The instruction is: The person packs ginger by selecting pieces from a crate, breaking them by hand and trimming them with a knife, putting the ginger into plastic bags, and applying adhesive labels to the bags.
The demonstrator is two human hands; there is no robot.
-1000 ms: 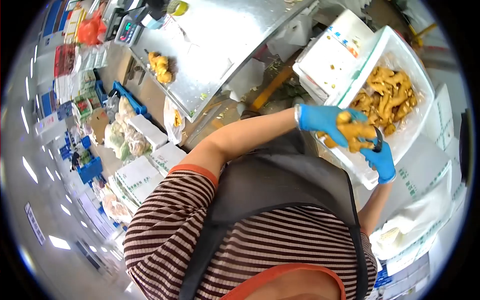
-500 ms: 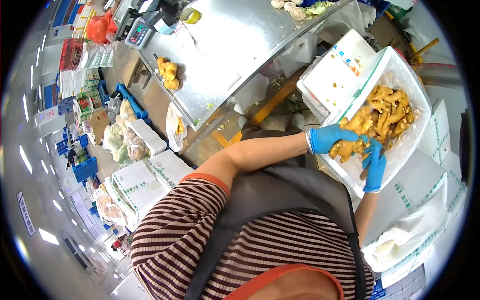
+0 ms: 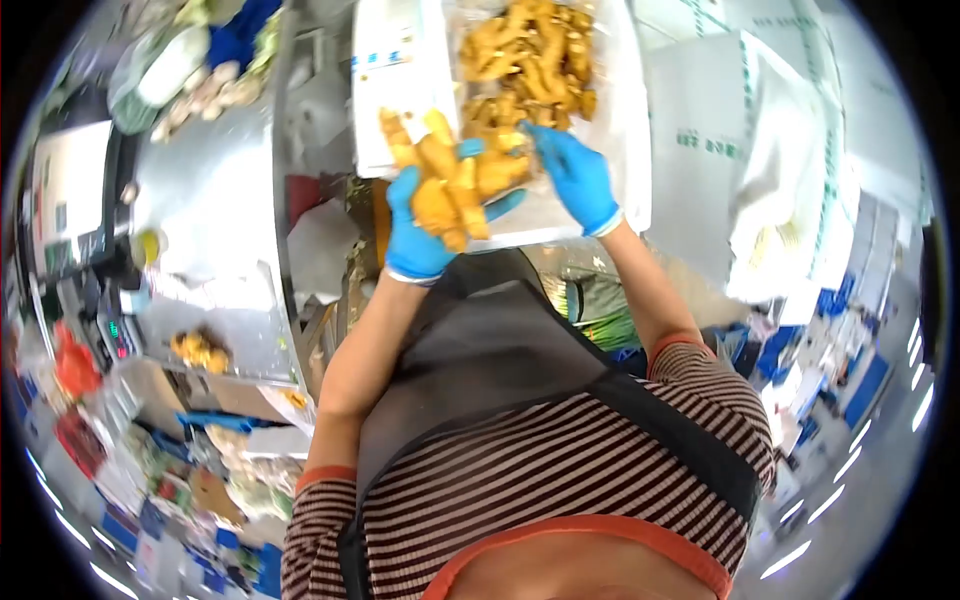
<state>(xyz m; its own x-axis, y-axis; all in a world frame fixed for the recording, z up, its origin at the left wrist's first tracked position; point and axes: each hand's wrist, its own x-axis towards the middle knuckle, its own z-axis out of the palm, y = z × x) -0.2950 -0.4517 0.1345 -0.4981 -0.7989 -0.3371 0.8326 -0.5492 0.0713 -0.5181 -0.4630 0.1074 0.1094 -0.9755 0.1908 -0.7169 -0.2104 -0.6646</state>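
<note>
My left hand [image 3: 418,235], in a blue glove, is closed around a large branching piece of ginger [image 3: 437,190] above the near left edge of a white foam box [image 3: 622,100]. The ginger's knobs stick out past the fingers. My right hand [image 3: 578,180], also gloved in blue, is just to the right, its fingertips close to the ginger at the box's near end. Those fingers look bent together; what they hold, if anything, is hidden. Many pieces of ginger [image 3: 530,60] fill the far part of the box, which has a clear plastic liner.
Left of the box stands a white foam lid or box [image 3: 405,65]. Farther left is a metal table [image 3: 205,180] with a ginger piece [image 3: 200,352], garlic bulbs [image 3: 225,90] and a scale [image 3: 118,335]. White cartons [image 3: 700,130] stand to the right.
The view has swung round to face the box. My left hand has lifted the ginger toward the box's left edge, and my right hand has come away from it somewhat.
</note>
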